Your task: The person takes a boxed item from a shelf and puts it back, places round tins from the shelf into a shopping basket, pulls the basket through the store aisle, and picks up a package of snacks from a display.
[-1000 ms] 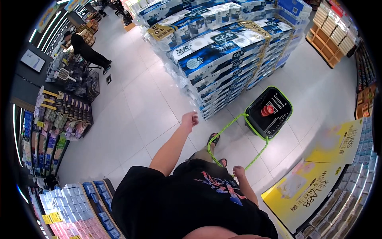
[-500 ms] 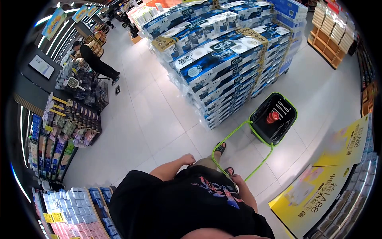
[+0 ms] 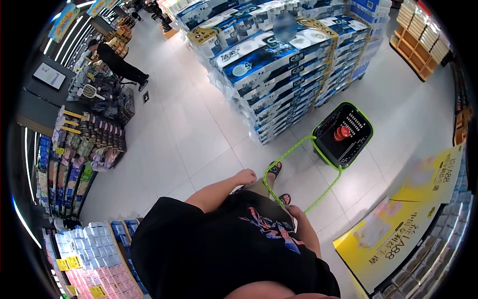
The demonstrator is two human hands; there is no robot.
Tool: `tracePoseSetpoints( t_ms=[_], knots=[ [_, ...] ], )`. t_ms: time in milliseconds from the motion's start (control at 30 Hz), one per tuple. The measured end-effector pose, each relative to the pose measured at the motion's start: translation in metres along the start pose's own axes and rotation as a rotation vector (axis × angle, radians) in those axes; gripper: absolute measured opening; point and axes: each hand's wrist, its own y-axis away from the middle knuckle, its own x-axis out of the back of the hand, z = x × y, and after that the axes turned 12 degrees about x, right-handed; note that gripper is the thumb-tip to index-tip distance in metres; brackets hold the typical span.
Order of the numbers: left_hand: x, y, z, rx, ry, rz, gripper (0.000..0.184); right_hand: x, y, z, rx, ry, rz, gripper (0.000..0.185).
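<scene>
My right hand [image 3: 295,211] is closed around the bright green pull handle [image 3: 322,193] of a black shopping basket [image 3: 323,154], beside my thigh. The basket stands tilted on the floor ahead and to the right, with a green rim. Inside it lies a red item [image 3: 342,133], rounded and shiny, its kind unclear. My left hand [image 3: 245,177] hangs in front of my hip with the fingers curled in, and nothing shows in it. My sandalled feet [image 3: 275,169] are between the hands and the basket.
A tall stack of tissue roll packs [image 3: 279,65] rises ahead. Yellow promotional boards [image 3: 383,244] line the right side. Shelves of packaged goods [image 3: 99,254] stand at lower left, racks [image 3: 102,134] at left. Another person [image 3: 117,65] in black leans over a display, upper left.
My left hand has swung forward and to the right. The tissue stack and the basket sit slightly higher in view. My right hand stays on the handle.
</scene>
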Motion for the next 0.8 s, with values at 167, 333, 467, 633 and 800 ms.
tracePoseSetpoints(
  t_ms=[167, 333, 467, 633, 800],
  knots=[
    [0.002, 0.004, -0.012, -0.002, -0.128, 0.019, 0.028, 0.003, 0.002, -0.004, -0.028, 0.019, -0.049, 0.070],
    [0.009, 0.004, -0.033, 0.107, -0.110, -0.026, 0.031, 0.004, 0.008, -0.011, -0.065, -0.072, -0.098, 0.074],
    [0.008, -0.006, -0.053, 0.068, -0.129, 0.008, 0.032, -0.011, 0.005, -0.004, -0.068, -0.035, -0.034, 0.078],
    [0.002, -0.008, -0.048, 0.071, -0.063, -0.129, 0.029, 0.008, 0.025, -0.048, -0.276, 0.019, -0.126, 0.072],
    [0.005, -0.006, -0.029, 0.160, 0.014, -0.152, 0.029, 0.027, 0.044, -0.086, -0.395, 0.206, -0.115, 0.064]
  ],
)
